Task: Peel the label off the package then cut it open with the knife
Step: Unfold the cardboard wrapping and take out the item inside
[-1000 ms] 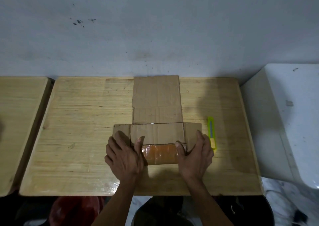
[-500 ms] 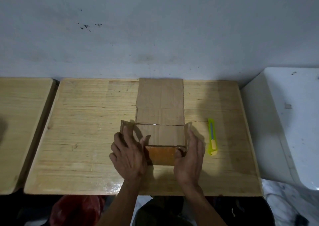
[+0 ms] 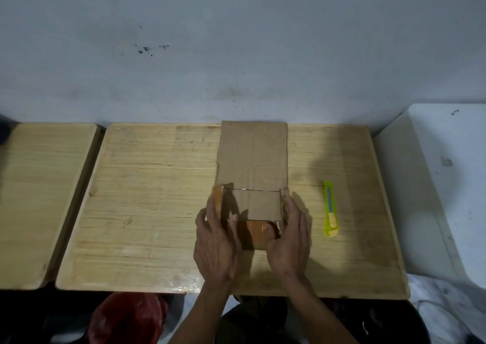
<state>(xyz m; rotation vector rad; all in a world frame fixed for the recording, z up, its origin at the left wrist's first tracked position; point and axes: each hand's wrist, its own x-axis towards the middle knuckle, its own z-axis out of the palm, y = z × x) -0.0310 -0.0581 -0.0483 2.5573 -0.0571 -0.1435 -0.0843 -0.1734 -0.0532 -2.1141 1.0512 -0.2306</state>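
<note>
A brown cardboard package [image 3: 253, 157] lies unfolded in the middle of the wooden table [image 3: 157, 199], its long flap reaching the back wall. Both side flaps stand upright. My left hand [image 3: 217, 241] holds the left flap, whose outer face shows orange-brown tape. My right hand [image 3: 289, 241] holds the right flap, thumb pressed on the taped front wall [image 3: 256, 234]. A yellow-green utility knife [image 3: 330, 212] lies on the table to the right of my right hand, apart from it. No label is visible.
A second wooden table [image 3: 39, 199] stands to the left across a narrow gap. A white block [image 3: 441, 186] borders the right side. The grey wall is directly behind. A red bag [image 3: 126, 317] sits on the floor below the front edge.
The side flaps, flat on the table a second ago, have been lifted upright by both hands. The hands moved inward with them. The knife has stayed in place.
</note>
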